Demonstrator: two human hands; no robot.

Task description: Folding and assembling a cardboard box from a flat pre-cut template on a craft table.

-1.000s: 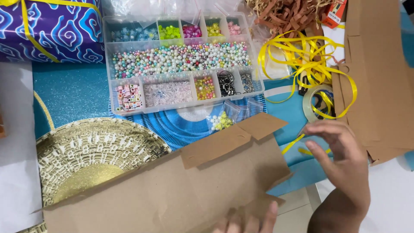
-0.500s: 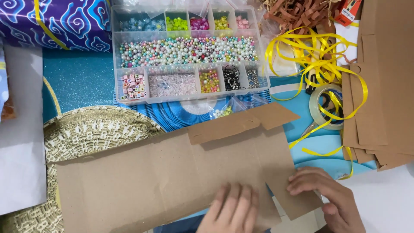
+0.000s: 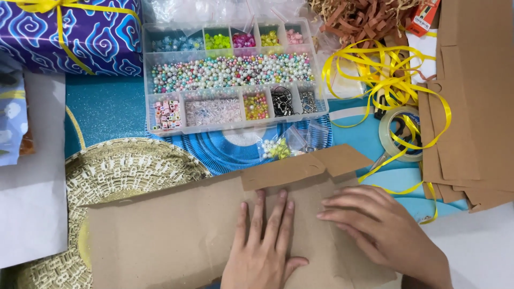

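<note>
A: What's the surface like?

B: A worktable covered in glittery blue craft paper (image 3: 101,109) with a gold patterned sheet (image 3: 123,171) on it, and white paper at the left and right edges.

A: And nearest the camera?

B: A flat, unfolded brown cardboard box blank (image 3: 176,235) lies across the near middle, over the gold sheet. It is plain kraft brown, creased, with tab flaps sticking out along its far edge. The left hand (image 3: 265,241) lies palm down on it, fingers straight and slightly spread, gripping nothing. The right hand (image 3: 383,230) rests beside it on the blank's right part, fingers extended flat and pointing left, also closed on nothing.

A: Beyond that?

B: A small clear bag of beads (image 3: 278,147) just past the flaps, then a clear compartmented bead organiser (image 3: 235,75) full of coloured beads. To the right sit a roll of clear tape (image 3: 399,134), loose yellow ribbon (image 3: 380,69) and a stack of brown cardboard blanks (image 3: 471,107). Farthest are brown shredded paper (image 3: 364,16) and, far left, a purple gift box (image 3: 69,35) tied with yellow ribbon.
</note>
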